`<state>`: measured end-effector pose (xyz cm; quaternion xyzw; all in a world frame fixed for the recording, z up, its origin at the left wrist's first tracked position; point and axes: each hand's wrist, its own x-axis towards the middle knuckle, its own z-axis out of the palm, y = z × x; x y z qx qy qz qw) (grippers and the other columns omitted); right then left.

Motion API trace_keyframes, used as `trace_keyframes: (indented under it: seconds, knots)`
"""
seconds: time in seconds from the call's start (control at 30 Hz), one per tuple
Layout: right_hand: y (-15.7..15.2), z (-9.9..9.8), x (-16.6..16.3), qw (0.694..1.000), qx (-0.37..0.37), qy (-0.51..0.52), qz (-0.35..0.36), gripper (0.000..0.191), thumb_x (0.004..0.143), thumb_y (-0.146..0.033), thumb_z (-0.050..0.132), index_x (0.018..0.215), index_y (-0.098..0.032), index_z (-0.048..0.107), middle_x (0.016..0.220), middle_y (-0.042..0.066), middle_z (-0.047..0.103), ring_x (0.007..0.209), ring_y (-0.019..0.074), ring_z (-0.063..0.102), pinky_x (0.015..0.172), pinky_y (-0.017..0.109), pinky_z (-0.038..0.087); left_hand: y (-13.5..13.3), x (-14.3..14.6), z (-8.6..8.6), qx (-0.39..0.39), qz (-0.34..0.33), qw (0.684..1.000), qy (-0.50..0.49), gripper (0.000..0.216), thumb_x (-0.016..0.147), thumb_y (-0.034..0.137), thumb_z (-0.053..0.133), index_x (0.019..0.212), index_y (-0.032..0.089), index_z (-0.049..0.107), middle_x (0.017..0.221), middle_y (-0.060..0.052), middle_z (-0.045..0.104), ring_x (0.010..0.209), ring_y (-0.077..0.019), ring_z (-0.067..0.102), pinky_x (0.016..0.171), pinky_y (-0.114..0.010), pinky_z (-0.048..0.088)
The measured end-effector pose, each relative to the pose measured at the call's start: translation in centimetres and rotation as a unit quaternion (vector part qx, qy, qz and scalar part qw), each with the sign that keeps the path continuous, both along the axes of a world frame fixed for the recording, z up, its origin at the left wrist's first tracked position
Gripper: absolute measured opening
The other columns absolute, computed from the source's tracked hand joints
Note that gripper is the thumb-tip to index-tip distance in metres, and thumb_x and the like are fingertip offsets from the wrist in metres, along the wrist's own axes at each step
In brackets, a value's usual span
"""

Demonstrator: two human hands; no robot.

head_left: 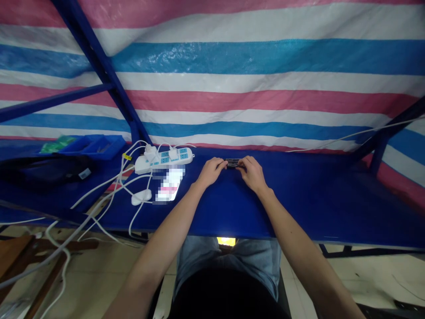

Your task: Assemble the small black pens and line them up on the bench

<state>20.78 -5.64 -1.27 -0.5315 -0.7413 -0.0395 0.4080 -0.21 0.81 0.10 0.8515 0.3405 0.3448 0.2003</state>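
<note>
A small dark flat case (233,162) with pale metallic strips lies on the blue tabletop in front of me, too small to name its kind. My left hand (211,171) has its thumb and fingers closed on the left end of it. At the opposite end, my right hand (251,173) grips the case with thumb and fingertips bent. Parts of both ends are hidden behind my fingers.
Left of my hands lie a white power strip (184,155) with plugs, a blurred-out phone-like screen (170,184), a white mouse-shaped device (141,197) and tangled white cables. Farther left are a blue divided bin (111,148) and a dark bag (49,173). Blue metal posts frame the striped sheet behind.
</note>
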Motion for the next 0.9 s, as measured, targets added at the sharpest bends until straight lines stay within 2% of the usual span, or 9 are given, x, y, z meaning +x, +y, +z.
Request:
trace_keyframes:
  seconds: [0.07,0.27,0.33,0.4,0.43,0.5,0.57,0.63,0.9]
  knots:
    - [0.04,-0.10,0.07,1.000,-0.004,-0.008,0.001,0.011,0.099,-0.023,0.057,0.099,-0.022,0.068,0.098,0.009,0.070,0.094,0.0269,0.060,0.083,0.039,0.047,0.17,-0.02,-0.03,0.001,0.000,1.000,-0.003,0.036,0.105,0.034,0.052,0.079,0.021,0.071,0.083,-0.003,0.073,0.087,-0.0218,0.063,0.087,-0.036,0.046]
    - [0.30,-0.62,0.11,0.996,-0.079,-0.052,0.000,0.021,0.104,-0.025,0.052,0.098,-0.022,0.073,0.102,0.008,0.076,0.091,0.0241,0.067,0.081,0.035,0.047,0.48,-0.23,-0.34,0.004,-0.014,0.999,-0.051,0.001,0.090,0.021,0.075,0.090,0.022,0.075,0.094,-0.003,0.074,0.085,-0.0194,0.063,0.081,-0.033,0.048]
    - [0.36,-0.70,0.08,0.995,-0.086,-0.048,0.006,0.021,0.104,-0.025,0.053,0.098,-0.023,0.072,0.103,0.008,0.076,0.092,0.0237,0.068,0.080,0.034,0.048,0.40,-0.25,-0.42,0.003,-0.007,0.999,-0.044,0.009,0.084,0.020,0.081,0.090,0.022,0.075,0.092,-0.002,0.073,0.084,-0.0192,0.062,0.081,-0.033,0.049]
    - [0.36,-0.68,0.08,0.997,-0.065,-0.032,0.012,0.016,0.103,-0.026,0.056,0.101,-0.022,0.071,0.105,0.008,0.075,0.095,0.0243,0.067,0.081,0.034,0.048,0.21,-0.19,-0.41,0.001,-0.004,0.999,-0.032,0.023,0.082,0.025,0.085,0.102,0.023,0.075,0.097,-0.003,0.074,0.088,-0.0200,0.063,0.084,-0.033,0.049]
    - [0.32,-0.62,0.08,0.998,-0.050,-0.024,0.014,0.013,0.102,-0.026,0.057,0.102,-0.022,0.070,0.105,0.008,0.074,0.096,0.0248,0.066,0.082,0.035,0.048,0.11,-0.14,-0.36,0.000,-0.007,1.000,-0.025,0.028,0.083,0.029,0.084,0.109,0.024,0.074,0.101,-0.003,0.074,0.091,-0.0206,0.064,0.086,-0.034,0.050]
    - [0.20,-0.47,0.08,0.999,-0.026,-0.015,0.013,0.010,0.100,-0.025,0.059,0.102,-0.022,0.068,0.102,0.009,0.072,0.096,0.0254,0.064,0.083,0.035,0.048,-0.05,-0.03,-0.21,-0.008,-0.012,1.000,-0.011,0.021,0.093,0.037,0.073,0.110,0.024,0.075,0.104,-0.004,0.075,0.094,-0.0214,0.065,0.088,-0.035,0.049]
    - [0.06,-0.31,0.05,1.000,-0.014,-0.013,0.008,0.009,0.100,-0.024,0.059,0.102,-0.022,0.067,0.101,0.009,0.071,0.096,0.0258,0.063,0.084,0.036,0.049,-0.08,0.03,-0.06,-0.025,-0.013,1.000,0.002,0.028,0.103,0.039,0.057,0.094,0.022,0.076,0.093,-0.004,0.076,0.090,-0.0211,0.066,0.087,-0.035,0.049]
    - [-0.03,-0.19,0.00,1.000,-0.016,-0.011,0.007,0.011,0.100,-0.025,0.058,0.102,-0.022,0.068,0.101,0.009,0.071,0.097,0.0258,0.063,0.085,0.036,0.049,0.00,0.04,0.02,-0.042,-0.014,0.999,0.003,0.038,0.106,0.038,0.050,0.083,0.020,0.075,0.082,-0.003,0.075,0.083,-0.0201,0.067,0.084,-0.033,0.049]
    - [0.10,-0.05,0.55,0.994,-0.107,0.000,0.001,0.015,0.099,-0.025,0.061,0.100,-0.023,0.076,0.105,0.007,0.078,0.097,0.0257,0.070,0.082,0.035,0.048,-0.05,0.14,0.02,0.015,-0.021,1.000,-0.006,0.022,0.099,0.030,0.065,0.085,0.022,0.080,0.090,-0.002,0.079,0.087,-0.0210,0.071,0.087,-0.033,0.051]
